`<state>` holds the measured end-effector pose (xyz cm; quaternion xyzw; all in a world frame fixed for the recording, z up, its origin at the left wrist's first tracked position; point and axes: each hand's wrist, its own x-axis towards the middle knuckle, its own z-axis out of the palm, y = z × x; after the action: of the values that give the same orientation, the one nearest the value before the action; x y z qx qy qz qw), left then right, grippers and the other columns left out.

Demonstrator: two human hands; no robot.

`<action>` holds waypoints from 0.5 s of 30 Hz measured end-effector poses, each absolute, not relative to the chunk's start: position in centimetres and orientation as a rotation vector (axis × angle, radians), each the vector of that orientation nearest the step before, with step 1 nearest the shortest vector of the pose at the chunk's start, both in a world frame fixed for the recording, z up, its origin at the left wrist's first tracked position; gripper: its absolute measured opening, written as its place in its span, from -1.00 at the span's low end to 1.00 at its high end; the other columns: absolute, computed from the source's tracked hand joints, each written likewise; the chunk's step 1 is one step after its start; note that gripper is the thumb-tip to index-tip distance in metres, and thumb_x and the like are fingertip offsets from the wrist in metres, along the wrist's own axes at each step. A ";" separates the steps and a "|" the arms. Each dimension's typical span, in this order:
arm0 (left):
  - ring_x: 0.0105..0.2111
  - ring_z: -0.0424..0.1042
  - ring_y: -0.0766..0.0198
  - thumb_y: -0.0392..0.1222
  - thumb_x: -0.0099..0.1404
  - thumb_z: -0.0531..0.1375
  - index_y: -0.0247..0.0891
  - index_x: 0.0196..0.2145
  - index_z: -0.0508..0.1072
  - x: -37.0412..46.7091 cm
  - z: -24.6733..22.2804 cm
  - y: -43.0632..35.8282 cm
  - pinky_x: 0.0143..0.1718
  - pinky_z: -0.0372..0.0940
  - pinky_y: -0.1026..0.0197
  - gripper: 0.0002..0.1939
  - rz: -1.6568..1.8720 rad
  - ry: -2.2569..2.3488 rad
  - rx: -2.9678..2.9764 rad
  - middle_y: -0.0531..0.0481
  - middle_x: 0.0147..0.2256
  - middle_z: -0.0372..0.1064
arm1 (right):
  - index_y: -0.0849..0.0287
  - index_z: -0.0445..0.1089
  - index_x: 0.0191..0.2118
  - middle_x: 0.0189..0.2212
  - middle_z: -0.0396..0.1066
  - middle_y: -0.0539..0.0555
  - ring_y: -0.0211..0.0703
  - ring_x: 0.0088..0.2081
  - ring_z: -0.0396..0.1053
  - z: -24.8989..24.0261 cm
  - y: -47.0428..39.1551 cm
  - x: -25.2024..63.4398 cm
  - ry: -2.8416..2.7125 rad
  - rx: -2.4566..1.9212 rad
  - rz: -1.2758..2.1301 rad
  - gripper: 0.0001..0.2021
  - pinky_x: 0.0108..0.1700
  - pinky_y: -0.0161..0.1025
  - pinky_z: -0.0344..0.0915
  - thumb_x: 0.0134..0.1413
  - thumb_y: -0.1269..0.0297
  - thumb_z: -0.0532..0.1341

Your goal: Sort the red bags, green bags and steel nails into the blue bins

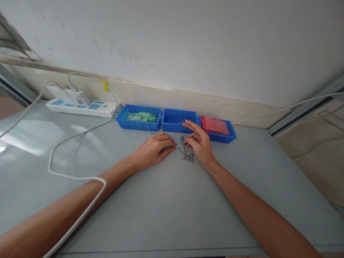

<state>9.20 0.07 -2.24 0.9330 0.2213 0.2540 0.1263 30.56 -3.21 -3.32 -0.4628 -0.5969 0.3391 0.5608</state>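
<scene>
1. Writing: we see blue markings on the white power strip (80, 108), well left of the middle blue bin (173, 127); too small for us to read. Same for the yellow tag (105, 85) behind and left of that bin.
2. Left hand (159, 147): in front of the middle bin, slightly left. Forearm reaches in from our left, palm down, fingers curled. Thumb and index come close together beside screw ends; we can't tell if they pinch one.
3. Right hand (200, 145): in front of the middle bin's right end. Upper fingers stretched, overlapping the bin in our view; lower fingers bent toward the thumb at the screws. Can't tell whether we have one gripped.
4. Loose screws (191, 158): jumbled on the grey table (161, 208), in front of the middle bin, between our hands. One stray screw (154, 133) lies near its front left corner.
5. Middle bin holds a few screws. Left of it: bin with green-and-white packets (142, 116). Right: bin with red packets (215, 125).
</scene>
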 end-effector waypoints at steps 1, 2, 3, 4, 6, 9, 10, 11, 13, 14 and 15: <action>-0.11 0.46 0.13 -0.21 0.48 0.11 -0.26 -0.19 0.53 9.2 -2.2 0.1 0.01 0.36 0.11 -0.81 0.736 0.655 2.712 -0.10 -0.19 0.50 | 0.01 0.39 0.17 0.15 0.45 0.13 -0.29 -0.39 0.42 -3.3 -3.2 30.5 -1.409 -1.081 0.792 -0.42 -0.41 -0.30 0.35 -0.03 0.44 0.19; -0.11 0.45 0.14 -0.21 0.48 0.10 -0.26 -0.20 0.52 9.3 -2.2 0.0 0.00 0.35 0.12 -0.81 0.735 0.663 2.709 -0.10 -0.20 0.49 | 0.01 0.39 0.16 0.14 0.46 0.13 -0.29 -0.39 0.42 -3.3 -3.3 30.5 -1.410 -1.072 0.786 -0.44 -0.41 -0.30 0.35 -0.03 0.44 0.20; -0.12 0.45 0.14 -0.21 0.48 0.10 -0.26 -0.20 0.51 9.3 -2.2 0.0 -0.01 0.35 0.12 -0.81 0.738 0.668 2.707 -0.10 -0.20 0.48 | 0.01 0.40 0.14 0.12 0.46 0.12 -0.29 -0.39 0.42 -3.3 -3.3 30.5 -1.410 -1.063 0.783 -0.45 -0.41 -0.30 0.35 -0.03 0.44 0.20; -0.12 0.44 0.13 -0.21 0.48 0.09 -0.26 -0.21 0.50 9.3 -2.2 0.0 -0.01 0.35 0.12 -0.81 0.742 0.670 2.706 -0.10 -0.21 0.48 | 0.01 0.40 0.13 0.11 0.47 0.12 -0.30 -0.39 0.42 -3.3 -3.3 30.5 -1.410 -1.056 0.785 -0.46 -0.41 -0.30 0.35 -0.03 0.43 0.20; -0.13 0.43 0.13 -0.20 0.48 0.08 -0.26 -0.21 0.48 9.4 -2.2 0.0 0.00 0.34 0.11 -0.81 0.746 0.674 2.702 -0.10 -0.21 0.47 | 0.01 0.39 0.12 0.08 0.47 0.11 -0.30 -0.40 0.42 -3.4 -3.3 30.5 -1.412 -1.046 0.796 -0.48 -0.40 -0.30 0.36 -0.02 0.43 0.20; -0.12 0.43 0.12 -0.18 0.49 0.06 -0.25 -0.20 0.46 9.4 -2.3 -0.1 0.00 0.34 0.09 -0.81 0.732 0.707 2.681 -0.10 -0.21 0.46 | 0.02 0.39 0.10 0.04 0.48 0.11 -0.29 -0.40 0.42 -3.4 -3.2 30.5 -1.413 -1.040 0.813 -0.50 -0.40 -0.29 0.36 -0.01 0.42 0.21; -0.11 0.43 0.12 -0.17 0.50 0.06 -0.25 -0.20 0.45 9.4 -2.4 -0.1 0.00 0.34 0.09 -0.81 0.727 0.722 2.666 -0.10 -0.20 0.46 | 0.03 0.39 0.10 0.02 0.48 0.11 -0.30 -0.40 0.41 -3.3 -3.3 30.5 -1.409 -1.038 0.820 -0.51 -0.40 -0.29 0.36 -0.01 0.41 0.21; -0.11 0.43 0.12 -0.16 0.50 0.06 -0.24 -0.19 0.45 9.3 -2.4 -0.1 0.00 0.34 0.09 -0.80 0.727 0.739 2.646 -0.09 -0.19 0.46 | 0.03 0.39 0.09 0.00 0.49 0.10 -0.30 -0.41 0.41 -3.3 -3.3 30.5 -1.404 -1.036 0.830 -0.52 -0.40 -0.29 0.35 -0.02 0.41 0.22; -0.11 0.44 0.13 -0.14 0.49 0.07 -0.24 -0.19 0.45 9.3 -2.4 -0.1 0.00 0.34 0.11 -0.80 0.740 0.769 2.598 -0.09 -0.17 0.47 | 0.06 0.42 0.05 -0.05 0.51 0.09 -0.31 -0.43 0.40 -3.2 -3.3 30.4 -1.401 -1.034 0.856 -0.55 -0.40 -0.30 0.34 -0.03 0.40 0.22; -0.12 0.45 0.15 -0.13 0.49 0.08 -0.24 -0.19 0.45 9.3 -2.4 -0.1 -0.02 0.35 0.12 -0.81 0.757 0.784 2.571 -0.09 -0.17 0.47 | 0.08 0.43 0.02 -0.08 0.53 0.09 -0.32 -0.43 0.40 -3.2 -3.3 30.4 -1.410 -1.037 0.866 -0.58 -0.40 -0.31 0.34 -0.04 0.40 0.22; -0.15 0.46 0.16 -0.13 0.48 0.09 -0.24 -0.18 0.45 9.3 -2.3 -0.1 -0.04 0.35 0.14 -0.81 0.778 0.800 2.543 -0.08 -0.17 0.48 | 0.09 0.45 -0.02 -0.11 0.54 0.08 -0.32 -0.44 0.39 -3.2 -3.4 30.3 -1.427 -1.041 0.875 -0.61 -0.40 -0.31 0.33 -0.03 0.40 0.21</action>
<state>9.34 -0.12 -2.34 0.9006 0.2832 0.2754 0.1812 30.31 -3.39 -3.19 -0.4404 -0.6034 0.3700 0.5524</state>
